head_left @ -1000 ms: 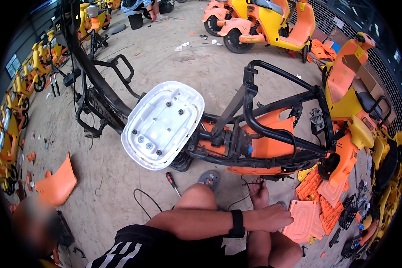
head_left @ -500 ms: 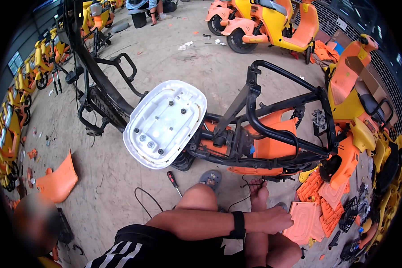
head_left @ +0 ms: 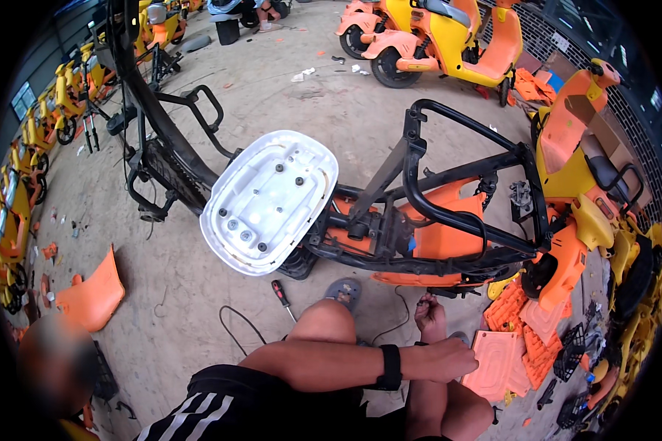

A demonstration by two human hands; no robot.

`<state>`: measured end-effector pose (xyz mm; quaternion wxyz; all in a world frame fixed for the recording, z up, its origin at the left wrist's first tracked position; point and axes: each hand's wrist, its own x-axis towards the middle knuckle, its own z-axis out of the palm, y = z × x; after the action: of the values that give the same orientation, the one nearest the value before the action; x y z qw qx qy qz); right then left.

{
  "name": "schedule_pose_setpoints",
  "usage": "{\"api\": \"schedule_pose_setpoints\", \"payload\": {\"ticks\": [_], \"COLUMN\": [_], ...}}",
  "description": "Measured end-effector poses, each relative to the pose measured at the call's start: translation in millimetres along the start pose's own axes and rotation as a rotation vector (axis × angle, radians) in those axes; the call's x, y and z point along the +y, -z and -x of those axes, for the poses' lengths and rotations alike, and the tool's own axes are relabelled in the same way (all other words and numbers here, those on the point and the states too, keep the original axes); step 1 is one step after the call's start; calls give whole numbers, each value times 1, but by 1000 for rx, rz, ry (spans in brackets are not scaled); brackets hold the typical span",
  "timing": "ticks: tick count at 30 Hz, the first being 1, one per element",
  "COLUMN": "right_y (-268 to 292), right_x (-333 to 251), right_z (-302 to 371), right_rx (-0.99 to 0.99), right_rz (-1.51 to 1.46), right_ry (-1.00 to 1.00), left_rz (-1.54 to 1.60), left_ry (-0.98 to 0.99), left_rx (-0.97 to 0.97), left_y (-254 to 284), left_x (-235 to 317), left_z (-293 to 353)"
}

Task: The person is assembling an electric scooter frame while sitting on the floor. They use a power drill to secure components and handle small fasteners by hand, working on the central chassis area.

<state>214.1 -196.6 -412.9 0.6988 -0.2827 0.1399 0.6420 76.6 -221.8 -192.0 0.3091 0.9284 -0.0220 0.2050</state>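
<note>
Got a bare black tubular metal scooter frame (head_left: 413,176) sitting crosswise above the grey concrete floor (head_left: 353,151), with a big angular loop at the right end and orange plastic panels (head_left: 456,242) showing between the tubes and along the lower edge. A white rounded-oblong plastic tray (head_left: 268,202) sits slantwise over the left-middle part, recessed face in view, dotted with dark round bits, and I can't tell how it's fixed.
</note>
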Motion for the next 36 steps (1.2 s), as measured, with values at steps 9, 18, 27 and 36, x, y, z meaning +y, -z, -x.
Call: {"api": "schedule_pose_setpoints", "payload": {"ticks": [9,18,27,36], "right_y": [-21,-9,-24,1], "right_x": [21,13,45,41], "right_z": [15,15,29,18], "right_rx": [52,82,395,319], "right_rz": [182,65,992,1395], "right_ry": [92,27,566,873], "left_rz": [11,14,-7,17], "left_ry": [42,77,36,53], "left_rx": [27,30,-35,-63], "left_y": [5,15,24,20], "left_x": [-7,-8,-9,-11], "left_z": [3,4,5,3]}}
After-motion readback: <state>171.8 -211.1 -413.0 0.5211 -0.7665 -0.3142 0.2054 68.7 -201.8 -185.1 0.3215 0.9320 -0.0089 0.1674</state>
